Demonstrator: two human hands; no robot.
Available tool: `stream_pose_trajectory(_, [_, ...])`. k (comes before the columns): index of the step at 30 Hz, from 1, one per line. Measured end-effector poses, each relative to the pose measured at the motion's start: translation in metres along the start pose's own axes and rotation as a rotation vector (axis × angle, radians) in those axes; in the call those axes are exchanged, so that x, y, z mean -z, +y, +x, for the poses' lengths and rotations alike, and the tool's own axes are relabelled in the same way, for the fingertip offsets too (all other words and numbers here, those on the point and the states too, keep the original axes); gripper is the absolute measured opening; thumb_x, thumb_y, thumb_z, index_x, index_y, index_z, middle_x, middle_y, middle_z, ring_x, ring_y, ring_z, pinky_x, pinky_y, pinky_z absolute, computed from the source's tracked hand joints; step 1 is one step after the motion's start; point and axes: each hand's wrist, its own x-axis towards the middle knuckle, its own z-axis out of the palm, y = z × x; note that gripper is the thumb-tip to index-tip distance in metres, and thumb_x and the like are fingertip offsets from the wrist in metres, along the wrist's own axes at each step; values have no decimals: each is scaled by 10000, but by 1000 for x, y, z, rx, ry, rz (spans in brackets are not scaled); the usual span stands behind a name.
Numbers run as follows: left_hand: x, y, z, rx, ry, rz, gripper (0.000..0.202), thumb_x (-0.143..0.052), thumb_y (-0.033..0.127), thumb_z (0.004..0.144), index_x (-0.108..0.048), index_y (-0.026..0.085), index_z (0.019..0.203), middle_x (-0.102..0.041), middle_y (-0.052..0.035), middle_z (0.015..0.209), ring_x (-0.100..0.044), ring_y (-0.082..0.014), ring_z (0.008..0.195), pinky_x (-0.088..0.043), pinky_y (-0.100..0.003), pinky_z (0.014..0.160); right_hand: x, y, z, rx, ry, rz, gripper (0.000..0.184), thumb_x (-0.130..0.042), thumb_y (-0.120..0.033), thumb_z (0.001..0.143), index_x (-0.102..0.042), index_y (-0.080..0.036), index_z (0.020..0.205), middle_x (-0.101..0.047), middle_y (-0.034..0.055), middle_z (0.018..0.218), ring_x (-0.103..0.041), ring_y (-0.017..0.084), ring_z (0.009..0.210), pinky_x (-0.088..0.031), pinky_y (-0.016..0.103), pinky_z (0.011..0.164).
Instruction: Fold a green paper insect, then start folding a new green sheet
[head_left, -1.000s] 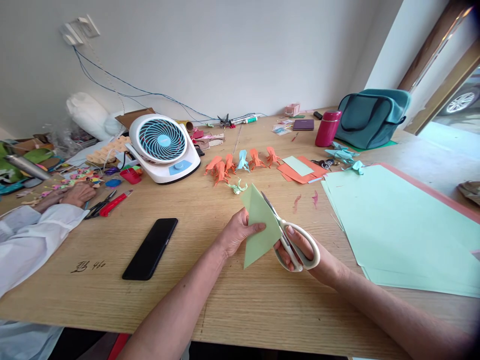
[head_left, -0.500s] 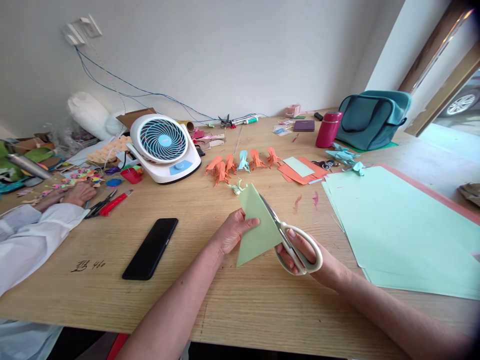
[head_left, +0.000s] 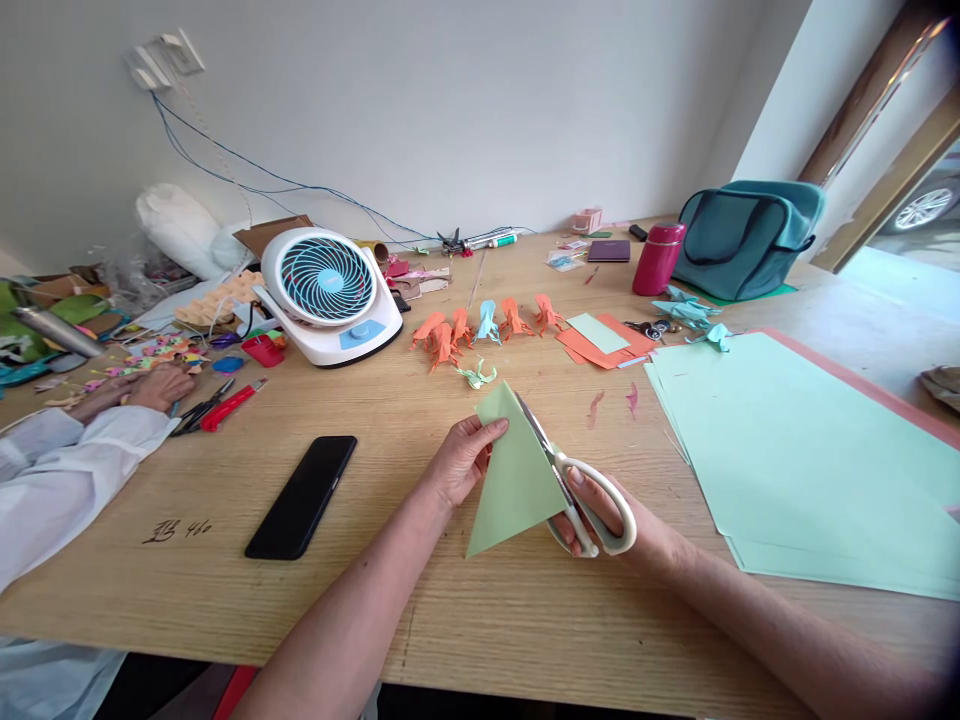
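Observation:
My left hand pinches a light green sheet of paper near its upper left edge, thumb on top. The sheet is held tilted above the wooden table. My right hand grips white-handled scissors, its fingers through the loops. The scissors' blades lie along the paper's right edge, pointing up and away; whether they bite into it I cannot tell. Just beyond the sheet lies a small green folded-paper figure. Orange paper figures and a pale blue one stand farther back.
A black phone lies left of my forearm. Large pale green sheets cover the right side. A fan, a pink bottle and a teal bag stand behind. At far left are another person's hands, near red-handled cutters.
The green sheet has come slightly nearer and turned a little. My left hand now grips it closer to its top edge. The scissors have shifted slightly left and their handles have altered angle.

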Motion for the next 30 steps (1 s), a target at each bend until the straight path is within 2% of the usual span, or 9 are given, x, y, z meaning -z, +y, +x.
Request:
stream_pose_trajectory(6, [0,0,0,12,-1,31,416,-915,390,600,-726,122,855,-746,-54,786,-664,-140,662,-521,-256,648,-1,-1,1,5,12,-12,656,-275,-730,953,-503,-193,652,-517,24,566,-459,132,514,-413,296,569])
stream_pose_trajectory(16, [0,1,1,20,5,21,436,-934,380,568,-736,118,855,-736,-34,720,-663,-125,621,-536,-237,635,-3,2,-3,-28,71,52,625,-341,-719,946,-472,-202,620,-482,1,518,-435,123,488,-360,286,533])
stream_pose_trajectory(21, [-1,2,0,23,-17,16,435,-932,377,573,-746,117,868,-747,-42,730,-675,-136,628,-547,-247,641,-3,0,-1,-35,58,47,635,-347,-731,936,-471,-198,615,-484,0,513,-423,115,477,-355,285,527])
stream_pose_trajectory(30, [-5,1,-5,50,-66,57,436,-918,394,590,-758,109,880,-757,-60,728,-697,-163,638,-553,-266,646,-4,1,-2,-82,119,64,590,-384,-757,908,-490,-201,743,-545,2,573,-493,128,504,-392,279,524])
